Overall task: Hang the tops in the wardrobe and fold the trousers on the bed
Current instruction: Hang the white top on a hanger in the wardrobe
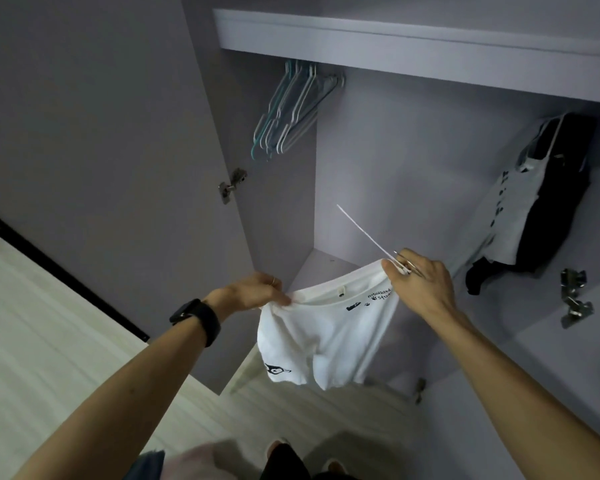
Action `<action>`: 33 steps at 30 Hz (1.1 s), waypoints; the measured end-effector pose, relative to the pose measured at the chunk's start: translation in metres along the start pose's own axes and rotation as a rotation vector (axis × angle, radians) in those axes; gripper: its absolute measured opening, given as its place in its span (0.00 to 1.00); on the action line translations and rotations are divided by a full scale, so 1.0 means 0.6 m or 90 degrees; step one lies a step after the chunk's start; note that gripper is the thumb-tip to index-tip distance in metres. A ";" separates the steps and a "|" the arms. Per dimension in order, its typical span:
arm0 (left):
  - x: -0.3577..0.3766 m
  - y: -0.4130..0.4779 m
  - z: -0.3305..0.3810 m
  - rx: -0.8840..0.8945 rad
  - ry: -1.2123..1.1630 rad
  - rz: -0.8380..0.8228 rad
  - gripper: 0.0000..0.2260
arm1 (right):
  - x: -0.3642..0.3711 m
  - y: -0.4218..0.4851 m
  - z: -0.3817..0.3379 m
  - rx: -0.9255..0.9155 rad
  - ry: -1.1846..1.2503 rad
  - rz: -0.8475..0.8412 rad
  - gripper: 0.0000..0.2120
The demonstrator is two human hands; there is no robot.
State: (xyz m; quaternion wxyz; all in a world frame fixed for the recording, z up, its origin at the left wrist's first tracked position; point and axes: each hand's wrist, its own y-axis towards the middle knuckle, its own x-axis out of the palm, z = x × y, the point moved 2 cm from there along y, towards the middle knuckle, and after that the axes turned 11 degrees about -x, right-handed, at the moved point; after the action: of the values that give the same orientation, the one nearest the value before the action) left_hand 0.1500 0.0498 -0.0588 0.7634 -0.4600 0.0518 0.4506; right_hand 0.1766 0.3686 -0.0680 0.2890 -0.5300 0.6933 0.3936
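Note:
A white T-shirt [323, 337] with small black prints hangs in front of the open wardrobe [395, 150]. My left hand [257, 292] pinches its collar on the left side. My right hand [420, 278] grips the collar's right side together with a white hanger [364, 233], whose thin arm sticks up and to the left. The rest of the hanger is hidden by my hand and the shirt. A black watch sits on my left wrist.
Several empty hangers [291, 109] hang bunched at the left of the wardrobe. A white printed top and a black garment [534, 202] hang at the right. The left door [101, 150] stands open. Pale wood floor [49, 341] lies below.

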 end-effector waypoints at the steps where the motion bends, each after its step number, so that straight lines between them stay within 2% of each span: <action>1: 0.000 0.001 -0.001 0.002 -0.001 -0.006 0.18 | 0.002 0.001 0.000 0.004 -0.043 -0.004 0.17; 4: 0.000 0.011 -0.006 0.014 0.130 0.038 0.17 | 0.003 0.009 -0.003 -0.079 -0.200 -0.076 0.15; 6: -0.001 0.016 -0.009 0.013 0.226 0.071 0.09 | -0.001 0.016 -0.003 -0.162 -0.266 -0.160 0.12; 8: 0.002 0.017 -0.011 -0.018 0.266 0.069 0.11 | -0.008 0.020 -0.002 -0.211 -0.297 -0.237 0.15; 10: 0.008 0.023 -0.013 -0.040 0.282 0.075 0.14 | -0.014 0.026 -0.002 -0.231 -0.296 -0.240 0.17; 11: 0.009 0.027 -0.014 -0.044 0.252 0.083 0.12 | -0.015 0.028 -0.002 -0.226 -0.271 -0.219 0.17; 13: 0.003 0.032 -0.019 -0.051 0.139 0.092 0.05 | -0.016 0.032 0.005 -0.163 -0.178 -0.185 0.18; 15: -0.015 0.031 -0.024 -0.043 0.095 0.106 0.04 | -0.015 0.033 0.018 -0.049 -0.065 -0.164 0.18; 17: -0.036 0.027 -0.023 -0.035 0.152 0.128 0.05 | -0.010 0.032 0.032 0.050 0.045 -0.140 0.17; 21: -0.066 0.016 0.012 -0.011 0.281 0.182 0.05 | 0.019 0.016 0.049 0.151 0.184 -0.057 0.19; 23: -0.079 0.008 0.039 0.001 0.265 0.189 0.05 | 0.036 0.009 0.052 0.196 0.225 -0.043 0.20; 26: -0.093 -0.006 0.090 0.064 0.115 0.177 0.05 | 0.052 0.006 0.051 0.224 0.190 -0.094 0.21; 28: -0.096 -0.022 0.133 0.121 0.047 0.182 0.07 | 0.048 0.006 0.051 0.250 0.181 -0.085 0.22; 30: -0.094 -0.034 0.176 0.171 0.059 0.184 0.08 | 0.030 0.009 0.043 0.271 0.220 -0.021 0.22; 33: -0.090 -0.048 0.230 0.210 0.157 0.238 0.06 | -0.030 0.020 0.007 0.344 0.462 0.192 0.24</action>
State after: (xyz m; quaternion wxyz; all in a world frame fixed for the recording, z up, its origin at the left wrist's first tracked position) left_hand 0.0928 0.1135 0.0654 0.7194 -0.3636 0.3009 0.5096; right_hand 0.1697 0.3825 -0.0526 0.0955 -0.4323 0.8963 0.0264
